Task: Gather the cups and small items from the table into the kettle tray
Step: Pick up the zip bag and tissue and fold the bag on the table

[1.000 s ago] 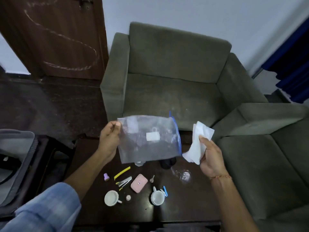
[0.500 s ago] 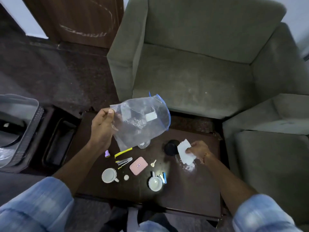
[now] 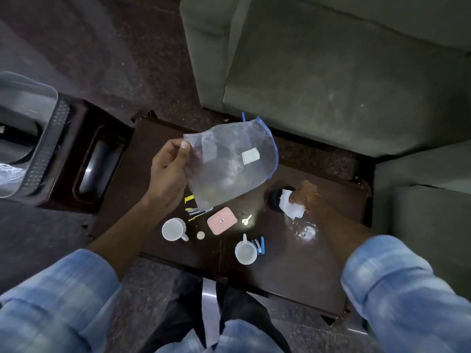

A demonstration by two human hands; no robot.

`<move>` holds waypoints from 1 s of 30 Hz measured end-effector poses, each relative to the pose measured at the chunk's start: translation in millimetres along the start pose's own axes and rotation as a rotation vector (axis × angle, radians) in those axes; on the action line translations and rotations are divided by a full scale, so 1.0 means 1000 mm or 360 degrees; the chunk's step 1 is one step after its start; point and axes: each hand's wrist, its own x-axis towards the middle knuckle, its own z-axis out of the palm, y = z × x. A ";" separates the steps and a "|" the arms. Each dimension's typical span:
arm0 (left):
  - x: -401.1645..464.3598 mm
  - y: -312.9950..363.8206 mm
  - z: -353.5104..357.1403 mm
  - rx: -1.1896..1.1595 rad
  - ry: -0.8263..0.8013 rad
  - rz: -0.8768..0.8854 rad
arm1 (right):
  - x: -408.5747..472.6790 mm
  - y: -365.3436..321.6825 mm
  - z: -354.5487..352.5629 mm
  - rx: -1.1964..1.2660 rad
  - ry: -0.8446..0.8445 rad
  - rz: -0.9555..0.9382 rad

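Observation:
My left hand (image 3: 169, 171) holds a clear zip bag (image 3: 229, 161) with a blue seal up over the dark wooden table (image 3: 293, 273). My right hand (image 3: 304, 194) grips a white tissue (image 3: 290, 206) down on the table beside a black round object (image 3: 275, 197). On the table lie two white cups (image 3: 174, 229) (image 3: 246, 252), a pink case (image 3: 221, 220), a small key (image 3: 246, 220), a blue clip (image 3: 260, 245), a small white round piece (image 3: 200, 235) and yellow and metal small items (image 3: 195, 211) partly behind the bag. A clear glass object (image 3: 304, 230) sits near my right wrist.
A green armchair (image 3: 331, 72) stands behind the table, and a second green seat (image 3: 430, 200) is at the right. A dark tray (image 3: 99, 164) and a grey container (image 3: 28, 133) sit to the left on a lower stand. My knees are at the table's near edge.
My right hand came down from the air with the tissue onto the table by the black object. The view tilted down toward the table. The left hand kept the bag raised.

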 end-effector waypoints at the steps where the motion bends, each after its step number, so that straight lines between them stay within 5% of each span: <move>1: 0.001 -0.001 -0.002 0.0006 0.0002 -0.0002 | 0.004 -0.002 0.001 -0.0075 0.0075 0.0043; 12: 0.001 -0.001 -0.011 -0.0061 -0.0128 -0.0098 | -0.010 0.004 0.013 0.0328 0.0530 -0.0055; 17: -0.010 0.016 -0.002 -0.0197 -0.0168 -0.0058 | -0.093 -0.018 0.002 0.0479 0.0752 -0.0667; 19: -0.018 0.028 0.002 -0.0313 -0.0160 -0.0075 | -0.140 -0.030 0.018 0.1038 0.0567 -0.0730; 21: -0.028 0.040 0.003 -0.0483 -0.0140 -0.0115 | -0.178 -0.045 0.042 0.1806 0.0072 -0.0520; 24: -0.047 0.056 -0.002 -0.0631 -0.0154 -0.0177 | -0.202 -0.071 0.060 0.2326 -0.0603 -0.0306; 26: -0.063 0.062 -0.014 -0.0660 -0.0220 -0.0209 | -0.211 -0.087 0.056 0.2551 -0.0675 -0.0405; 30: -0.084 0.070 -0.054 -0.0623 -0.0256 -0.0423 | -0.228 -0.109 0.039 0.2514 -0.0304 -0.0680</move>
